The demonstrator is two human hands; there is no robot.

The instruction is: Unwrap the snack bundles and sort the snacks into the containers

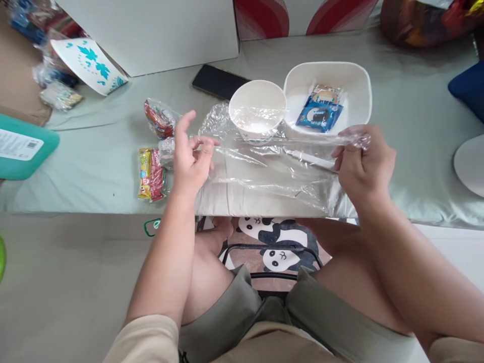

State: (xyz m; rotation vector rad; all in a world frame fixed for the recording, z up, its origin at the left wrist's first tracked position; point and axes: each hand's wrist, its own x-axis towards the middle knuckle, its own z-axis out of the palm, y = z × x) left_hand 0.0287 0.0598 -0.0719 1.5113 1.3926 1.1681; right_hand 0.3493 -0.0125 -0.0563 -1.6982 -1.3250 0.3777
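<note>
A sheet of clear plastic wrap (260, 169) is stretched between my two hands above the front edge of a pale green table (94, 166). My left hand (191, 159) pinches its left edge with thumb and fingertips, the other fingers raised. My right hand (363, 164) is closed on the wrap's right edge. Behind the wrap stand a round white bowl (257, 108) and a white rectangular dish (355, 85) holding a blue snack packet (319, 116). A thin white stick-like item (312, 159) lies under the wrap.
Two snack packets (151, 174) (161, 118) lie left of my left hand. A black phone (217, 81) lies behind the bowl. A tipped paper cup (88, 63), a white box (159, 30), a teal container (22, 146) and a white plate (471, 166) sit around the table.
</note>
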